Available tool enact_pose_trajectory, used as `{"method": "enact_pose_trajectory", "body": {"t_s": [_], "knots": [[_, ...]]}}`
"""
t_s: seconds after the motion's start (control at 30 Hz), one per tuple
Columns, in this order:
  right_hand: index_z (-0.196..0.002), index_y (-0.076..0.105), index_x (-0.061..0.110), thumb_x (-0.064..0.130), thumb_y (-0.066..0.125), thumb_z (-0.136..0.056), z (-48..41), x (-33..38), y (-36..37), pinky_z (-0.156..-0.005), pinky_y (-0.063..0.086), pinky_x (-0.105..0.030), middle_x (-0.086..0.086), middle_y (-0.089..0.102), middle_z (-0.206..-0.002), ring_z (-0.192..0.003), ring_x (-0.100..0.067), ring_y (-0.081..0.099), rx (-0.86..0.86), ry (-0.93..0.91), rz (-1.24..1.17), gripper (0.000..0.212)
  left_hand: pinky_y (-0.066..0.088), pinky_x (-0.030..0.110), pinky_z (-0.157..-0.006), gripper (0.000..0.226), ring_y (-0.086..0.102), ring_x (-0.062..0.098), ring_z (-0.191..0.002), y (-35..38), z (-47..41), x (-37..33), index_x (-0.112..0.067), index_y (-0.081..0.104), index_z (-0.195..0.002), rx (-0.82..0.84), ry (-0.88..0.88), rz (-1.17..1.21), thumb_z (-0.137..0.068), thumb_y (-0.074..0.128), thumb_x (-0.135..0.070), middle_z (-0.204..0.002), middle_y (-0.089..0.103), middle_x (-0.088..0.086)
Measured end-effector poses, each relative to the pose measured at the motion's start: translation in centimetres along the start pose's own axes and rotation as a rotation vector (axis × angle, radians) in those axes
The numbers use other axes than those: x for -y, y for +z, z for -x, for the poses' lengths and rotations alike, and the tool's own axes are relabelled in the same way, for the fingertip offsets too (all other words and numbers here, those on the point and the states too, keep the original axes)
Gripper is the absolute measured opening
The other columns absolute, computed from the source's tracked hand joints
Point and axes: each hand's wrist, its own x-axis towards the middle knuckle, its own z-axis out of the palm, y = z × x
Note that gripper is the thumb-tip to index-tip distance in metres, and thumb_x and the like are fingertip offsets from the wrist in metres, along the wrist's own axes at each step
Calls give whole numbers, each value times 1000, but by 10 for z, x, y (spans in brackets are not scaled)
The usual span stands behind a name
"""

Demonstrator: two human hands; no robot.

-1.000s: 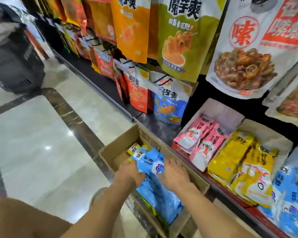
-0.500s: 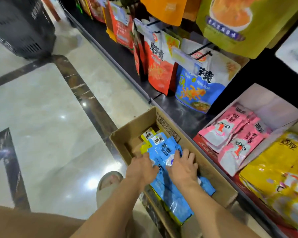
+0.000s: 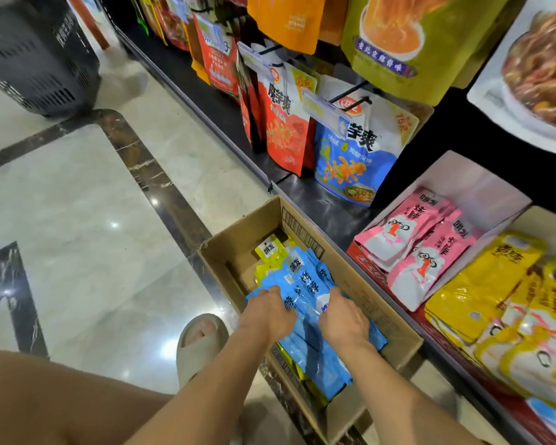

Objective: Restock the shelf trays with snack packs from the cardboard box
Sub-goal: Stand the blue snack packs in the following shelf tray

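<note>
box point(image 3: 235, 261): matt brown cardboard | blue packs point(image 3: 305, 284): glossy plastic film | floor point(image 3: 61, 203): polished glossy stone

A shop (supermarket, probably); hanging snack bags point(image 3: 357, 146), price tags point(image 3: 319, 108).

On my feed I log two bare arms, left forearm point(image 3: 212, 387) and right forearm point(image 3: 398, 403), uncovered as far as the bottom edge lets me see. Left hand point(image 3: 267, 316) and right hand point(image 3: 342, 322) bare too. One foot wears a thick, rounded slide sandal point(image 3: 187, 364), pale greyish beige, open at the front, toes point(image 3: 203, 330) showing. Bare leg point(image 3: 61, 403) in the lower left corner
</note>
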Motion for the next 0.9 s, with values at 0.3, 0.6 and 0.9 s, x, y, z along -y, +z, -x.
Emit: {"method": "enact_pose_trajectory", "body": {"t_s": [0.3, 0.6, 0.9], "knots": [[-120, 47, 15, 29, 60, -97, 32, -39, -58, -79, 50, -38, -11, 68, -117, -108, -34, 65, -255, -6, -144, 30, 43, 40, -105, 88, 47, 33, -132, 35, 5, -30, -2, 11, -155, 84, -165, 354, -94, 61, -40, -155, 33, 18], [-128, 47, 17, 31, 65, -95, 41, -75, -72, -77, 48, -36, -8, 65, -123, -110, -30, 63, -306, 68, -294, 40, 45, 51, -104, 140, 38, 45, -135, 81, -20, -69, -15, -11, -156, 88, -407, 219, -58, 55, -91, -159, -18, 14], [-119, 50, 18, 33, 72, -90, 34, -88, -68, -73, 55, -34, -6, 65, -123, -107, -25, 65, -304, 69, -409, 39, 31, 50, -111, 130, 25, 44, -140, 112, -29, -93, -9, -4, -155, -87, -487, 82, -69, 65, -79, -157, -3, 18]]}}
